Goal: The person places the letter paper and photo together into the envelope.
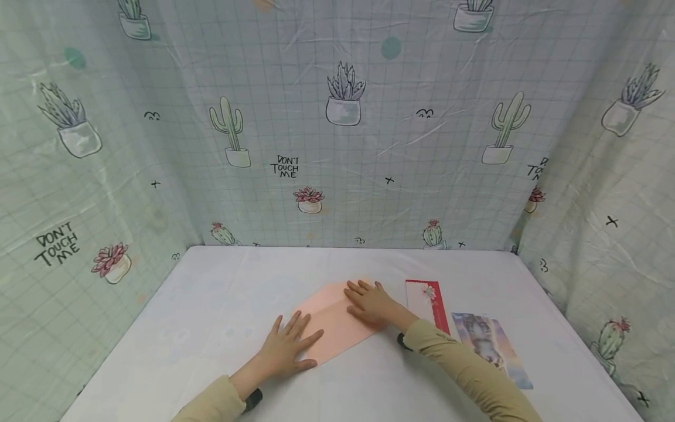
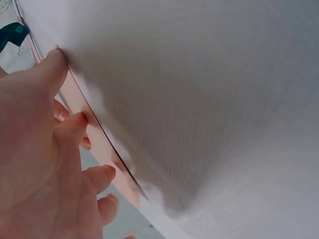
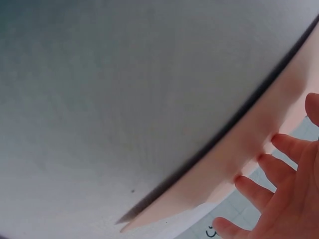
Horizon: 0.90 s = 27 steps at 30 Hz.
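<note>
A peach envelope [image 1: 337,331] lies slanted on the white table, with a crease running along its upper part. My left hand [image 1: 285,349] rests on its left end, fingers spread. At the upper right part, my right hand [image 1: 373,303] lies with extended fingers on the same paper. In the left wrist view, the left thumb and fingertips touch the envelope [image 2: 102,137] near its edge. The right wrist view has the right fingertips against the envelope [image 3: 219,167]. Neither hand grips anything, and both cover parts of the paper.
Right of the envelope lies a red and white card [image 1: 422,302] with a flower decoration, partly behind the right forearm. Farther right is a picture card [image 1: 514,357] in blue and pink, also partly covered by the sleeve. A patterned curtain [image 1: 348,146] encloses the table [image 1: 211,305].
</note>
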{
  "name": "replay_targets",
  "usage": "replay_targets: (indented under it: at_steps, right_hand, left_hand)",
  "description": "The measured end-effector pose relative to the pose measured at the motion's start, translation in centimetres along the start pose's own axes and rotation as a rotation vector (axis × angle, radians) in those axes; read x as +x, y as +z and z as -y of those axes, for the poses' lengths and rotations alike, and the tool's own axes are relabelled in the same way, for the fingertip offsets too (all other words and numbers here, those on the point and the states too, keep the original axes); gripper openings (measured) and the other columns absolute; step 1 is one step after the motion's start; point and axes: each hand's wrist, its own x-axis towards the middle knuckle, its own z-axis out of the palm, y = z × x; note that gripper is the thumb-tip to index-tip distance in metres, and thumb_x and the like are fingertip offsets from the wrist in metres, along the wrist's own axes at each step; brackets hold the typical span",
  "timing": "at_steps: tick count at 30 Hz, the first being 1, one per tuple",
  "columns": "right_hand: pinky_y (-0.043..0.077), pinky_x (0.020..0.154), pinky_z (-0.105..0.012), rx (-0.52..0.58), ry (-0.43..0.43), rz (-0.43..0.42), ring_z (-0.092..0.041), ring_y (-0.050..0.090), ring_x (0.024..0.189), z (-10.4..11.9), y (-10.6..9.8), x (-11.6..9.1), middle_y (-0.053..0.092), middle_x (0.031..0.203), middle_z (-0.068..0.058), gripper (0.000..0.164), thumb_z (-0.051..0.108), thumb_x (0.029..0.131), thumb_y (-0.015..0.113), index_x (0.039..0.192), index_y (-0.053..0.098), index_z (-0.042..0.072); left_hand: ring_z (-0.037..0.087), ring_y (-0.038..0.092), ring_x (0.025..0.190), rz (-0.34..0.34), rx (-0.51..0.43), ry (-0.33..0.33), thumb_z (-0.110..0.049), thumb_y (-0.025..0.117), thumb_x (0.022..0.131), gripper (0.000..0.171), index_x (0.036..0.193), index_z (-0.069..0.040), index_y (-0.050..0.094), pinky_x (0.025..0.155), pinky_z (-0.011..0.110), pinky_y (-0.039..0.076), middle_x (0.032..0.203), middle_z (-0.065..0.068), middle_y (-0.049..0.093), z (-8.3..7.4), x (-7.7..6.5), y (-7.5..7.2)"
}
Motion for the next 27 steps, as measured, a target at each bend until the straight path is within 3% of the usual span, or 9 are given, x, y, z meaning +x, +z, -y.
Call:
replay_targets:
  at_steps: [6, 14, 27]
  right_hand:
    - [0.020, 0.103, -0.059, -0.009, 0.017, 0.013, -0.029, 0.027, 0.134, 0.00, 0.03, 0.13, 0.028, 0.147, -0.004, 0.053, 0.043, 0.093, 0.036, 0.138, 0.034, 0.015]
    - [0.021, 0.101, -0.061, -0.027, 0.037, 0.033, -0.029, 0.027, 0.134, 0.06, 0.07, 0.24, 0.029, 0.146, -0.003, 0.052, 0.044, 0.093, 0.037, 0.138, 0.033, 0.017]
    - [0.019, 0.102, -0.061, -0.073, 0.081, 0.103, -0.031, 0.026, 0.135, 0.17, -0.08, -0.18, 0.024, 0.148, -0.001, 0.052, 0.046, 0.093, 0.034, 0.140, 0.029, 0.024]
  left_hand:
    - [0.040, 0.023, 0.133, 0.000, 0.001, -0.038, -0.058, 0.047, 0.081, 0.060, 0.133, -0.027, 0.041, 0.099, 0.064, 0.021, 0.143, 0.019, 0.030, 0.15, 0.19, 0.28]
    - [0.044, 0.018, 0.133, 0.059, -0.046, -0.104, -0.060, 0.046, 0.080, 0.061, 0.133, -0.031, 0.038, 0.099, 0.065, 0.017, 0.142, 0.025, 0.027, -0.04, 0.09, 0.02]
    - [0.046, 0.019, 0.132, 0.078, -0.058, -0.108, -0.060, 0.048, 0.079, 0.062, 0.133, -0.030, 0.040, 0.099, 0.066, 0.018, 0.141, 0.025, 0.029, -0.22, -0.02, -0.33]
